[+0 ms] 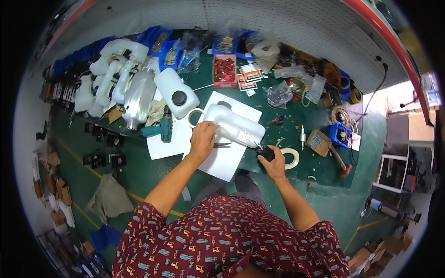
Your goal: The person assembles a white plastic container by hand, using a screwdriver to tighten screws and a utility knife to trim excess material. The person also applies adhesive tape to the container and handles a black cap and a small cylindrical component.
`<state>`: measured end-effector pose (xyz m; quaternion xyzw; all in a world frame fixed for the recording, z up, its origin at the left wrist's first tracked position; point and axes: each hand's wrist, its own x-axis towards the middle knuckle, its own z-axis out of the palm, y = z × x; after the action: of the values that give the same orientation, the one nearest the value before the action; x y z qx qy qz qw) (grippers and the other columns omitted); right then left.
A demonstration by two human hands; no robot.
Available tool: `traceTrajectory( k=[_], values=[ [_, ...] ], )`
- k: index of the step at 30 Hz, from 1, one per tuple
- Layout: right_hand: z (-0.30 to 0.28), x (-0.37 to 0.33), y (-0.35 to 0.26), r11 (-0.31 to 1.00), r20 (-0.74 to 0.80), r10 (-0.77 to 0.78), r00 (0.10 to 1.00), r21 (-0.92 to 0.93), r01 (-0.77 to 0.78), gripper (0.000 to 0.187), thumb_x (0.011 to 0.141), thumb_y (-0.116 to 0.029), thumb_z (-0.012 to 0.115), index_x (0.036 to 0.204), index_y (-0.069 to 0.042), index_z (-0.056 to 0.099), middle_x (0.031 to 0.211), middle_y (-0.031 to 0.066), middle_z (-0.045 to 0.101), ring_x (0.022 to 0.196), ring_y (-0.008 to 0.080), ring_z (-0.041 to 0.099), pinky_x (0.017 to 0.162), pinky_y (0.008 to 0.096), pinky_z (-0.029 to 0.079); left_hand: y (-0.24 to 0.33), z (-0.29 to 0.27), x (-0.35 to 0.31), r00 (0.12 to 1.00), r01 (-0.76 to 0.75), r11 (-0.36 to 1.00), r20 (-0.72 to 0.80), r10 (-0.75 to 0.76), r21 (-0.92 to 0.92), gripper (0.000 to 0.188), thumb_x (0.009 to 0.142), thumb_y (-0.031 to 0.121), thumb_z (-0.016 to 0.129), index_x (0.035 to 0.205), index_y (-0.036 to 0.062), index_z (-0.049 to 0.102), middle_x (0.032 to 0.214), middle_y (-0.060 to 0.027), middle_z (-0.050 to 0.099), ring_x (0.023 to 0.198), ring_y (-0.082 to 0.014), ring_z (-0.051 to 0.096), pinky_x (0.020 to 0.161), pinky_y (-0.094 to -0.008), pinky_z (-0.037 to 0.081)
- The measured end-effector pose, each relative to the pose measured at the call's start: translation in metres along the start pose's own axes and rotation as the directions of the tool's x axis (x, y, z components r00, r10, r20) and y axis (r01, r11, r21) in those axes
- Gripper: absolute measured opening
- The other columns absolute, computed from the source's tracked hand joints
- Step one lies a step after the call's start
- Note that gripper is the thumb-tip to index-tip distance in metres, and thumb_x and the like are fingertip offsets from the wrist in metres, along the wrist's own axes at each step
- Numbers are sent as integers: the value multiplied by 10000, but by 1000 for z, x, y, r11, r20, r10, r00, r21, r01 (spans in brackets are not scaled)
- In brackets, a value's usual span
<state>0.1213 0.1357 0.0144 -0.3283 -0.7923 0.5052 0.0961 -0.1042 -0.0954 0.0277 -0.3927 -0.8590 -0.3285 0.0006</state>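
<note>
A translucent white plastic tank (232,123) lies on white paper (222,164) at the near edge of the green bench. My left hand (202,140) grips the tank at its left side, fingers closed against it. In my right hand (274,164) is a small black block-shaped part (266,153) with a shiny metal end, held against the tank's lower right corner. What the part is cannot be made out. Scissors (222,145) lie beside my left hand, and a roll of tape (291,158) is just right of my right hand.
A second tank (172,88) with a black cap, a green cordless drill (166,127) and another tape roll (195,118) are to the left. Blue bins (170,58) and a red-filled box (225,83) line the back. A hammer (340,162) lies at right.
</note>
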Motion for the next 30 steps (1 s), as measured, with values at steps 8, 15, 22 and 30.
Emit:
traceTrajectory(
  k=[8,15,22,30],
  values=[
    [21,7,95,932,-161,-181,970,-343,117,580,725,-180,925,1225,-13,686,1183,186,699,1095,392,666,980,446,526,6,14,17,941,-302,948,192,280,100,368,828,0,725,1183,96,720,1231,-94,672,1169,-310,598,1088,-514,393],
    [14,47,98,987,-283,-64,957,-161,18,597,811,-254,889,1309,-13,666,1242,163,705,1085,363,661,912,464,522,-7,18,32,914,-336,940,264,310,59,196,871,72,747,1060,121,725,1053,-39,710,1091,-247,640,1105,-512,368],
    [26,156,120,989,-359,-150,921,-61,138,581,829,-154,857,1339,11,633,1227,193,706,1055,312,690,971,435,541,-7,21,39,935,-268,963,236,263,-9,184,884,73,784,1052,127,734,982,-31,719,1032,-231,674,1119,-520,349],
    [3,103,26,980,-180,-111,977,142,137,458,866,-84,830,1284,-19,653,1032,96,694,924,177,656,838,348,560,-14,23,36,949,-228,972,208,237,-64,111,932,125,749,1043,125,742,950,-32,709,974,-236,659,1110,-495,332]
  ],
)
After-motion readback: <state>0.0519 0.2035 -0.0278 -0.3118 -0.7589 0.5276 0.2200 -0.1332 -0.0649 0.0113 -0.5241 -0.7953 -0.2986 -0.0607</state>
